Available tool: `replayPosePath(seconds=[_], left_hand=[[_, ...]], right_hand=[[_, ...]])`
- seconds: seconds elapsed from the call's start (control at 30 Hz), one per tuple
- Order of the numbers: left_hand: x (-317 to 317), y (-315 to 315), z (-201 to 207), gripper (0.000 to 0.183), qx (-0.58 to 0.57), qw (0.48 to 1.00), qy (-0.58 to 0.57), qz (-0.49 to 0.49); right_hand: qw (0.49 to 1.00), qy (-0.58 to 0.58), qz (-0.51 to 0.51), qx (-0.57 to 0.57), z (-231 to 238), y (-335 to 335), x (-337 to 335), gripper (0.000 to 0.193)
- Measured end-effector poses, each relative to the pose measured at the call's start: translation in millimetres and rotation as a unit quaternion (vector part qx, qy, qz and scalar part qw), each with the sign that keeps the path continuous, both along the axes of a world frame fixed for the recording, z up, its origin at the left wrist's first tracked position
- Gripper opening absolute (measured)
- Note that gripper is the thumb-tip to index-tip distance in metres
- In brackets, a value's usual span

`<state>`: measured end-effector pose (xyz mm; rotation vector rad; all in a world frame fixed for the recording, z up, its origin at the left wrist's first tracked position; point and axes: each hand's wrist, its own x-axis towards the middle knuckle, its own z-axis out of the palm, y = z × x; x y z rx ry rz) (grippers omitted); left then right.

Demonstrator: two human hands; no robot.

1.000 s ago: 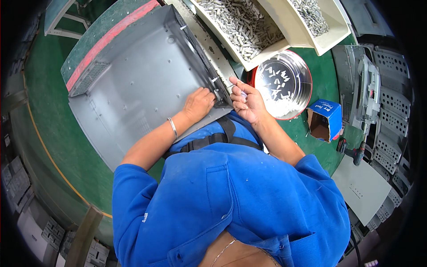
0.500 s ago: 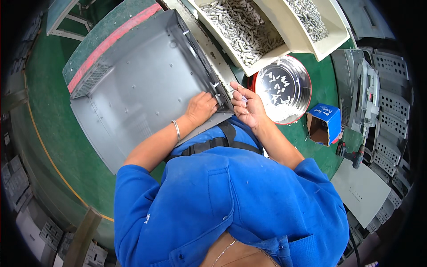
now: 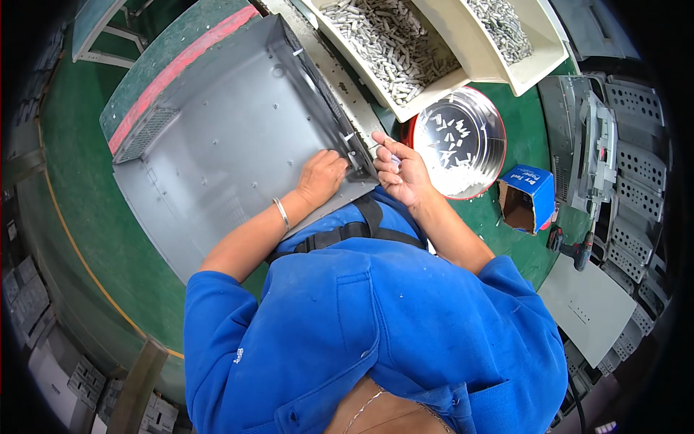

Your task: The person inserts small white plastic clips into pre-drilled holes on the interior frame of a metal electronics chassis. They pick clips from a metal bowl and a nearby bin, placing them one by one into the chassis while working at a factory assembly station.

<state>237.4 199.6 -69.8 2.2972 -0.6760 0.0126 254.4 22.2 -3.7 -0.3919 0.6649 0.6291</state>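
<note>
A large grey moulded panel (image 3: 231, 130) with raised side walls lies before me, its near edge against my waist. My left hand (image 3: 323, 177) is inside it by the right-hand wall, fingers curled together and tips hidden. Just outside that wall's near end, my right hand (image 3: 402, 172) is closed with the index finger stretched forward. A small white piece (image 3: 395, 160) shows between its fingers; its exact kind is unclear. Several short white pegs, one a white peg (image 3: 348, 137), stick out along the wall near both hands.
A round metal tin (image 3: 491, 137) with a red rim holds loose white pieces at my right. Beyond it stand cream bins (image 3: 434, 101) of small grey-white parts. Further right are a blue box (image 3: 533, 189), a cordless drill (image 3: 578, 253) and stacked perforated grey panels (image 3: 632, 184).
My left hand has drawn slightly left, away from the panel's right wall. My right hand has barely moved.
</note>
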Motion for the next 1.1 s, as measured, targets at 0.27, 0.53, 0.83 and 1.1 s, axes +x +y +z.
replayPosePath(seconds=[0.27,0.53,0.83,1.1], left_hand=[[2.3,-3.6,1.2,0.007,0.007,0.999,-0.033,-0.022],[3.3,-3.5,2.0,0.011,0.031,0.997,-0.056,-0.039],[3.0,-4.7,-1.8,0.014,0.037,0.997,-0.051,-0.037],[2.0,-0.4,2.3,0.013,-0.031,0.999,0.001,-0.042]], right_hand=[[1.000,0.002,-0.001,-0.001,-0.3,0.3,0.6,0.021],[1.000,0.009,-0.005,-0.004,0.7,0.9,0.3,0.021],[1.000,0.005,0.002,-0.002,1.7,0.0,0.9,0.021],[1.000,-0.003,0.001,0.008,-1.1,-1.1,-1.8,0.021]])
